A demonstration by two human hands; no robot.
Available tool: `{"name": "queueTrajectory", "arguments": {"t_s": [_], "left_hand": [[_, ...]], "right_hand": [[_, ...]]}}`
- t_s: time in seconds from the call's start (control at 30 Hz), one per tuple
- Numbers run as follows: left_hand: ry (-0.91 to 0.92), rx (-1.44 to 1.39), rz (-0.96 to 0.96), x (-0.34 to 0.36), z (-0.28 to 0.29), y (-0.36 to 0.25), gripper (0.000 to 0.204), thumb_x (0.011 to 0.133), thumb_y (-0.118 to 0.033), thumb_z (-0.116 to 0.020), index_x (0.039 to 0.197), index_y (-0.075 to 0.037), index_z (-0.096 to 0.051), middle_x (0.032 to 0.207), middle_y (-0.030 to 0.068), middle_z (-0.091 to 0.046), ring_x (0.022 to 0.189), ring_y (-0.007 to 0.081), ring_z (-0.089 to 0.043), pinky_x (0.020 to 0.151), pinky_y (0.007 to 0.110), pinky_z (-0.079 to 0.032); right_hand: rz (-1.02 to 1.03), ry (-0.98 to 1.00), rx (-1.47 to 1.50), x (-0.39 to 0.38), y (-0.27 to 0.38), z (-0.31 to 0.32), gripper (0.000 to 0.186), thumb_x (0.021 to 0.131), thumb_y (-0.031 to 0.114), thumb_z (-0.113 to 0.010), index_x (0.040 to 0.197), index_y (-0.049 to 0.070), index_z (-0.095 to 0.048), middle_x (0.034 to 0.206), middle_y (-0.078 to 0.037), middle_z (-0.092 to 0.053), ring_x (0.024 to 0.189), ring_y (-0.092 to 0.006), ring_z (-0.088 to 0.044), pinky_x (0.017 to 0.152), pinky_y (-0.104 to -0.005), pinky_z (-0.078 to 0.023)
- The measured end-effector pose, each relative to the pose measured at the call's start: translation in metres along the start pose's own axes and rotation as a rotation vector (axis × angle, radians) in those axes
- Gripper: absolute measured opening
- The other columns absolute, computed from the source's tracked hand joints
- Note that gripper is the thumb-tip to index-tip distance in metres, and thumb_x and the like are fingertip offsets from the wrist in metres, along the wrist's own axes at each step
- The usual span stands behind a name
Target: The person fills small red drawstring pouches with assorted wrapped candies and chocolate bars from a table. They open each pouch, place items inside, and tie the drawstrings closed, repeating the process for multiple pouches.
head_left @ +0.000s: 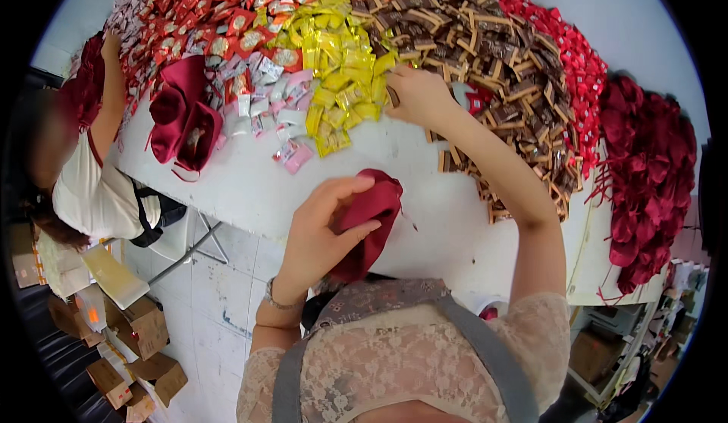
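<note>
My left hand (315, 230) is wrapped round a dark red satin pouch (371, 226), held over the table's near edge. Stretched forward, my right hand (421, 98) is at the border between a heap of yellow-wrapped sweets (345, 89) and a heap of brown-and-tan wrapped bars (523, 112). A small brown-wrapped bar (393, 95) shows at its curled fingers, which partly hide it. Pink and white packets (292, 154) lie left of the yellow ones.
Red packets (220, 14) heap up at the far left, more red ones (580, 67) at the right. Dark red pouches (648, 173) pile up at the right edge; another pouch (186, 123) stands left. A co-worker (98, 180) reaches in at left. Cardboard boxes (140, 328) sit on the floor.
</note>
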State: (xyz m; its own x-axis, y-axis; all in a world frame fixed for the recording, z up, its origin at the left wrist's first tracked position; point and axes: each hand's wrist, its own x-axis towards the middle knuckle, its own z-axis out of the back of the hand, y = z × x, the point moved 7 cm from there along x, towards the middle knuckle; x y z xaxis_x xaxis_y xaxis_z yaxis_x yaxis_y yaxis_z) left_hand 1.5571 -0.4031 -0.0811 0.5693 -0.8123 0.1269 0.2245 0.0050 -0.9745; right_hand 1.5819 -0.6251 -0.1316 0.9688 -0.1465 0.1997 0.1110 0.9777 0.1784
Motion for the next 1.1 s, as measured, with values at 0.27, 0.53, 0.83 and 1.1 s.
{"name": "queueTrajectory", "arguments": {"t_s": [0.27,0.53,0.83,1.1], "left_hand": [[0.114,-0.630,0.326,0.021,0.016,0.052,0.011,0.074,0.002,-0.064,0.086,0.003,-0.064,0.085,0.0028,-0.061,0.077,0.0100,-0.054,0.070,0.023,-0.044],[-0.164,-0.359,0.291,0.010,0.026,0.031,0.029,0.074,0.002,-0.063,0.102,-0.003,-0.065,0.101,0.0091,-0.060,0.097,0.0181,-0.057,0.085,0.026,-0.045],[0.076,1.086,-0.018,0.035,-0.011,0.000,0.036,0.071,-0.011,-0.068,0.106,-0.015,-0.065,0.074,0.0053,-0.056,0.060,0.0181,-0.057,0.048,0.029,-0.043],[-0.075,-0.009,0.230,0.053,-0.014,0.016,0.028,0.086,-0.009,-0.054,0.113,-0.004,-0.059,0.089,0.0171,-0.064,0.073,0.0245,-0.062,0.068,0.029,-0.048]], "right_hand": [[-0.347,-0.239,0.024,0.163,-0.169,0.065,0.031,0.076,0.018,-0.062,0.105,0.007,-0.058,0.086,-0.013,-0.065,0.080,-0.0278,-0.063,0.071,-0.0397,-0.051],[-0.308,0.111,-0.525,0.219,-0.194,0.019,0.028,0.080,0.025,-0.055,0.102,0.012,-0.065,0.114,-0.013,-0.061,0.101,-0.0274,-0.061,0.079,-0.0462,-0.050],[-0.883,-0.080,-0.099,-0.008,-0.437,0.135,0.057,0.073,0.054,-0.063,0.104,0.006,-0.064,0.102,-0.014,-0.065,0.093,-0.0297,-0.062,0.082,-0.0399,-0.047],[-0.905,-0.269,-0.211,-0.051,-0.374,0.179,0.055,0.077,0.054,-0.047,0.093,0.006,-0.067,0.086,-0.021,-0.065,0.088,-0.0383,-0.062,0.078,-0.0427,-0.049]]}}
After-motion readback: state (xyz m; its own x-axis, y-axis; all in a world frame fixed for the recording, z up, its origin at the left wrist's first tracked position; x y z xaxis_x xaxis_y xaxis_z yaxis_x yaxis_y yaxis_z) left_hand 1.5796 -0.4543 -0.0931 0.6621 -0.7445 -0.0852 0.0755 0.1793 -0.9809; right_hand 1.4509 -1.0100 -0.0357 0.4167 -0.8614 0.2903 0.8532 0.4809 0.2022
